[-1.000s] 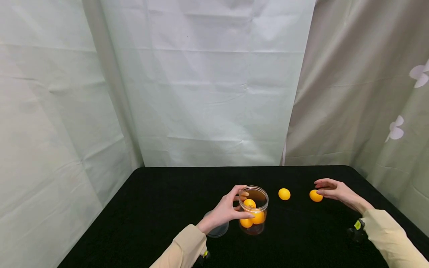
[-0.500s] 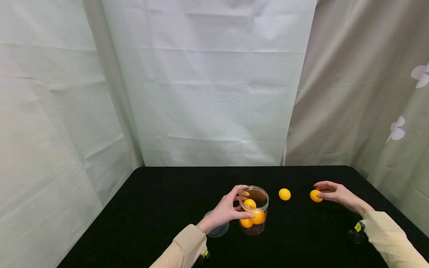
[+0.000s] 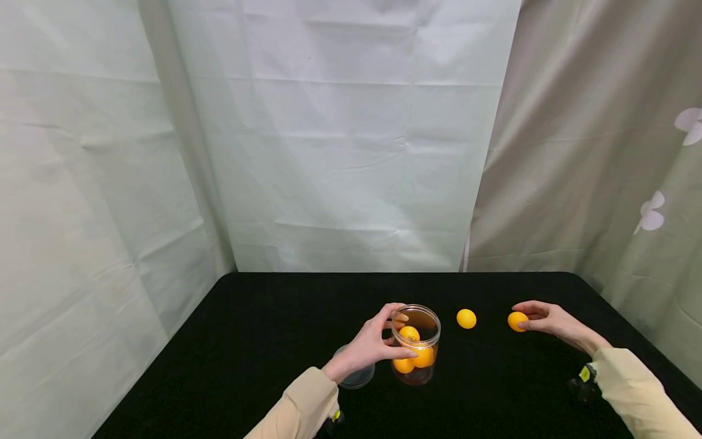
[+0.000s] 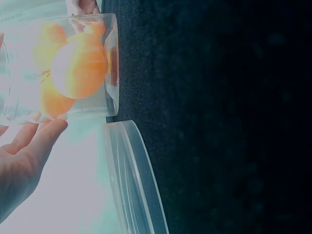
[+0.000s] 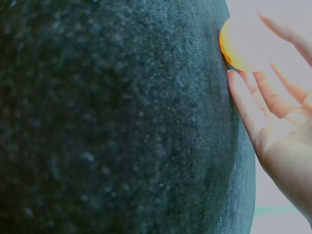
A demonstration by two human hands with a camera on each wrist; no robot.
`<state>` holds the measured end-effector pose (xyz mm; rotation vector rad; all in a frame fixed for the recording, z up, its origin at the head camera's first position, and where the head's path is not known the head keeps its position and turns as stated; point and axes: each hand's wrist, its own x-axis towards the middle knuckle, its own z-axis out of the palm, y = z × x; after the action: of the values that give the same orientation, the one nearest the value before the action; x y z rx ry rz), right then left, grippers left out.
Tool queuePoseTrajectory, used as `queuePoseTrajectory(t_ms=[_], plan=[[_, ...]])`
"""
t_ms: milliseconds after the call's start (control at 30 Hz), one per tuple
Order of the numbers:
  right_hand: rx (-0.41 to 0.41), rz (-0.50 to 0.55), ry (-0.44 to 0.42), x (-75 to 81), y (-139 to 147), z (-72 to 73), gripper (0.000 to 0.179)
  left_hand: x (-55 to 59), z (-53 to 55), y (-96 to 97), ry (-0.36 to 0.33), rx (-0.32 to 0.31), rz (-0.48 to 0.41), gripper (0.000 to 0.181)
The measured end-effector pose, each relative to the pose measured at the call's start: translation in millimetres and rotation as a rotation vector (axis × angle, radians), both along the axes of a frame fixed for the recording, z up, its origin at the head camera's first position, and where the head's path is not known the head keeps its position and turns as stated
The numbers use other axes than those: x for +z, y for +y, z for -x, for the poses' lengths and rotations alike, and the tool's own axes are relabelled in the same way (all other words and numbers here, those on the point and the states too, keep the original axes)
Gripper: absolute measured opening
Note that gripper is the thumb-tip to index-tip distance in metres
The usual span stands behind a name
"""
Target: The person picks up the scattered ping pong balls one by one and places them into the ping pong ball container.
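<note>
Upright on the black table stands a clear plastic jar (image 3: 430, 341), its mouth uncovered, with orange ping-pong balls (image 4: 80, 68) inside. My left hand (image 3: 366, 344) grips it from the left, thumb in front and fingers around the far side. On the right, my right hand (image 3: 554, 320) is spread at a loose ping-pong ball (image 3: 515, 321); its thumb overlaps the ball's edge and the other fingers lie just above it. In the right wrist view the fingers look fairly straight beside this ball, whose bright side is washed out. Another loose ball (image 3: 466, 318) lies between jar and right hand.
A round clear lid (image 3: 358, 377) lies on the table (image 3: 285, 323) under my left wrist, close to the jar's left side. Pale curtains (image 3: 351, 152) hang behind and beside the table.
My right hand has lowered slightly onto the ball, its thumb now overlapping the ball's lower edge. The left hand and the jar have kept their place.
</note>
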<state>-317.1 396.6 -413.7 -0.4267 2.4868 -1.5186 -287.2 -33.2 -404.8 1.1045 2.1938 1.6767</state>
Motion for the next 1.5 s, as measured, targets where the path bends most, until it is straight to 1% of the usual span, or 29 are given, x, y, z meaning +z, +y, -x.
queuePoseTrajectory(t_ms=[67, 233, 533, 700, 867, 933, 1000, 1233, 1333, 1367, 1500], plan=[[0.017, -0.002, 0.009, -0.3, 0.1, -0.4, 0.051, -0.1, -0.3, 0.2, 0.006, 0.004, 0.003, 0.064], [0.023, 0.009, 0.017, -3.1, 0.2, 0.3, 0.051, -1.6, -0.8, 0.2, 0.017, 0.01, 0.007, 0.064], [0.033, -0.011, 0.026, -6.3, 0.7, 2.2, 0.049, -1.6, -1.3, -0.1, 0.011, 0.011, 0.005, 0.065], [0.022, -0.01, 0.004, -5.1, -0.2, 1.3, 0.049, -2.1, -0.5, 0.1, 0.017, 0.003, 0.001, 0.065], [0.022, -0.002, -0.012, -3.1, -0.3, 1.2, 0.049, -1.9, -0.9, 0.4, 0.021, 0.009, 0.004, 0.066], [0.021, 0.004, -0.017, -2.1, -0.5, 1.0, 0.049, 1.3, -3.5, 0.2, 0.02, 0.01, 0.003, 0.066], [0.019, 0.006, -0.016, -0.6, -1.0, 0.5, 0.048, 8.9, -9.1, -0.6, 0.018, 0.008, 0.003, 0.066], [-0.005, 0.006, -0.021, 1.5, -1.2, 1.6, 0.049, 9.6, -10.0, -1.1, 0.043, 0.012, 0.0, 0.066], [0.009, 0.017, -0.013, 2.9, -1.8, 2.2, 0.048, 19.4, -17.2, -1.9, 0.036, 0.004, -0.004, 0.066], [0.016, 0.019, -0.009, 3.2, -1.8, 2.3, 0.048, 20.8, -17.8, -1.9, 0.029, 0.004, -0.004, 0.065], [0.037, 0.025, 0.002, 4.3, -3.7, 2.0, 0.047, 9.4, -9.3, -0.9, 0.026, 0.011, 0.005, 0.066]])
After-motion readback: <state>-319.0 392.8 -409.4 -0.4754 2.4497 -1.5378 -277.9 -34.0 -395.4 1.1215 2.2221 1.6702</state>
